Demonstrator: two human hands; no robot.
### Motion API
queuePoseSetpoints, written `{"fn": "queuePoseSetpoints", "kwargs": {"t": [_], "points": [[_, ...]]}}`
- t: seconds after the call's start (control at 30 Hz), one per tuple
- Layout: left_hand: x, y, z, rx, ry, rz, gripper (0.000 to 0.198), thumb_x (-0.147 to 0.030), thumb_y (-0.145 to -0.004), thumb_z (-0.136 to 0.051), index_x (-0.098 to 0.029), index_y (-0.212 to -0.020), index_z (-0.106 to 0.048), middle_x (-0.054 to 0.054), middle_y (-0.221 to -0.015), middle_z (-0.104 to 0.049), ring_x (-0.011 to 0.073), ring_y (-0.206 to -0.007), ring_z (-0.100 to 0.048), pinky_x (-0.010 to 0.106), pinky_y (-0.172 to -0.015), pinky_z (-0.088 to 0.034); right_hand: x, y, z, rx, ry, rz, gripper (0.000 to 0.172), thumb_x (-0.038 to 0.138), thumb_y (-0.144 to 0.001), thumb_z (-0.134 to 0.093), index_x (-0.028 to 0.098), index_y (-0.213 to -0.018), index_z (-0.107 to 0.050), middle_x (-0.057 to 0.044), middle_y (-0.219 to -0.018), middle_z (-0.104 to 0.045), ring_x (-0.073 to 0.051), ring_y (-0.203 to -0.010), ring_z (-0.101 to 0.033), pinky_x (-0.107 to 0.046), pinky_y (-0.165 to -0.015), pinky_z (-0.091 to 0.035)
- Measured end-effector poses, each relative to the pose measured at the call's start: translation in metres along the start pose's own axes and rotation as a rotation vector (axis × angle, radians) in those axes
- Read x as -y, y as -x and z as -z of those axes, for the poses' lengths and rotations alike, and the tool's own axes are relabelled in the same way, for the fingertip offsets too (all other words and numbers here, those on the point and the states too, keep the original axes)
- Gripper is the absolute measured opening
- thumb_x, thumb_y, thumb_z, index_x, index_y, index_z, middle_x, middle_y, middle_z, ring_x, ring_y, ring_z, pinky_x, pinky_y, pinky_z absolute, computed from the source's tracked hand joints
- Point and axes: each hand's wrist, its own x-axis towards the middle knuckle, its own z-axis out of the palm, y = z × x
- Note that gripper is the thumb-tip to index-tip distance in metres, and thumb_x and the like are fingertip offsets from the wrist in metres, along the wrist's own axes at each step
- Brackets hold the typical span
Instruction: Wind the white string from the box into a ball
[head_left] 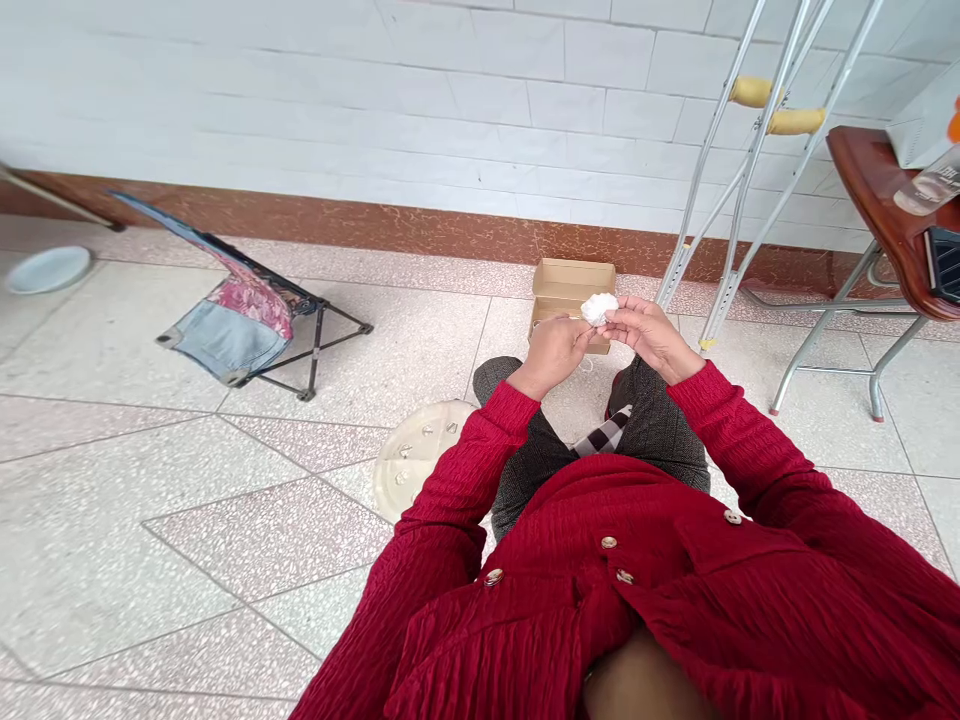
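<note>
A small white ruffled piece (599, 308), flower-like and too small to tell as cloth or paper, is held up in front of me between both hands. My right hand (643, 334) pinches its right lower side with thumb and fingertips. My left hand (556, 352) is closed in a pinch at its lower left edge, where the two hands' fingertips meet. Behind and below the hands, an open cardboard box (574, 275) sits on the floor with its lid raised; its contents are mostly hidden. A thin white loop (587, 366) shows just below the box.
On the floor to my left lies a round pale tray or lid (386, 478) bearing several small pieces. Further left stands a folding chair (247, 325). Crutches (739, 190) lean on the wall, and a brown table (874, 190) holding a bottle (930, 188) is at right.
</note>
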Motion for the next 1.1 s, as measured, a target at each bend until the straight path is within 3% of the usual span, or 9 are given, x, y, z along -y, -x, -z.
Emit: {"fn": "queuePoseSetpoints", "kwargs": {"t": [0.13,0.33,0.5,0.57,0.67,0.77,0.87,1.0,1.1], "points": [[0.0,0.001,-0.001,0.017,-0.041,-0.048,0.032,-0.028,-0.101,-0.051,-0.021,-0.079,-0.073,0.003,-0.069,-0.069,0.0221,-0.078,-0.066,0.039,-0.094,-0.049,0.002,-0.002,0.002,0.029,0.026,-0.011,0.034,0.032,-0.067,-0.095,0.017,-0.085,-0.071,-0.003,-0.079,-0.076,-0.012,-0.067,-0.071,-0.022,-0.066,-0.061],[-0.001,0.016,-0.022,0.098,0.217,0.043,0.036,-0.033,-0.102,-0.049,-0.019,-0.076,-0.07,0.003,-0.075,-0.071,0.0194,-0.076,-0.066,0.031,-0.078,-0.048,0.003,-0.013,-0.002,-0.218,-0.04,0.081,0.025,0.029,-0.075,-0.087,0.019,-0.076,-0.064,0.001,-0.069,-0.07,-0.008,-0.056,-0.064,-0.018,-0.053,-0.053],[0.014,0.013,-0.036,0.104,0.408,0.211,0.032,-0.029,-0.097,-0.054,-0.015,-0.074,-0.072,0.002,-0.073,-0.072,0.017,-0.07,-0.064,0.028,-0.07,-0.046,-0.004,0.006,-0.016,-0.133,-0.009,0.094,0.033,0.035,-0.066,-0.091,0.02,-0.075,-0.064,0.001,-0.069,-0.071,-0.009,-0.055,-0.064,-0.02,-0.052,-0.052],[0.024,0.001,-0.029,0.049,0.367,0.249,0.031,-0.026,-0.095,-0.054,-0.014,-0.071,-0.071,0.002,-0.07,-0.071,0.0168,-0.067,-0.062,0.027,-0.067,-0.044,-0.014,0.019,-0.019,-0.078,0.037,0.079,0.038,0.037,-0.059,-0.095,0.019,-0.075,-0.065,0.002,-0.066,-0.071,-0.009,-0.052,-0.063,-0.02,-0.05,-0.051],[0.031,-0.022,-0.007,0.039,0.238,0.056,0.035,-0.031,-0.097,-0.053,-0.017,-0.07,-0.07,0.002,-0.068,-0.068,0.0172,-0.068,-0.061,0.031,-0.076,-0.049,-0.028,0.027,-0.014,-0.039,0.1,0.029,0.043,0.041,-0.054,-0.097,0.019,-0.075,-0.066,0.003,-0.063,-0.07,-0.009,-0.05,-0.063,-0.02,-0.049,-0.051],[0.019,-0.037,0.013,0.031,0.029,-0.093,0.03,-0.028,-0.096,-0.056,-0.018,-0.072,-0.07,0.003,-0.07,-0.069,0.0183,-0.071,-0.061,0.042,-0.104,-0.046,-0.036,0.014,-0.002,-0.048,0.179,0.025,0.046,0.041,-0.049,-0.099,0.019,-0.073,-0.065,0.002,-0.061,-0.07,-0.011,-0.05,-0.063,-0.022,-0.049,-0.052],[-0.001,-0.037,0.022,-0.007,-0.079,-0.144,0.029,-0.025,-0.096,-0.055,-0.017,-0.073,-0.071,0.006,-0.075,-0.072,0.0208,-0.078,-0.064,0.047,-0.115,-0.039,-0.036,-0.01,0.008,-0.172,0.184,0.101,0.047,0.038,-0.049,-0.099,0.02,-0.072,-0.063,0.002,-0.059,-0.068,-0.012,-0.05,-0.064,-0.025,-0.052,-0.054],[-0.013,-0.02,0.014,0.004,0.07,-0.038,0.034,-0.029,-0.099,-0.052,-0.018,-0.074,-0.072,0.004,-0.069,-0.069,0.0193,-0.072,-0.063,0.043,-0.101,-0.048,-0.028,-0.033,0.011,-0.335,0.075,0.215,0.037,0.035,-0.062,-0.093,0.021,-0.076,-0.062,0.002,-0.067,-0.07,-0.012,-0.058,-0.065,-0.027,-0.061,-0.057],[-0.01,-0.005,0.001,0.07,0.339,0.061,0.035,-0.034,-0.098,-0.053,-0.018,-0.075,-0.073,0.003,-0.073,-0.072,0.0182,-0.074,-0.065,0.033,-0.081,-0.051,-0.015,-0.034,0.005,-0.329,-0.039,0.26,0.03,0.032,-0.067,-0.089,0.022,-0.079,-0.064,0.002,-0.074,-0.071,-0.011,-0.063,-0.065,-0.027,-0.067,-0.058]]}}
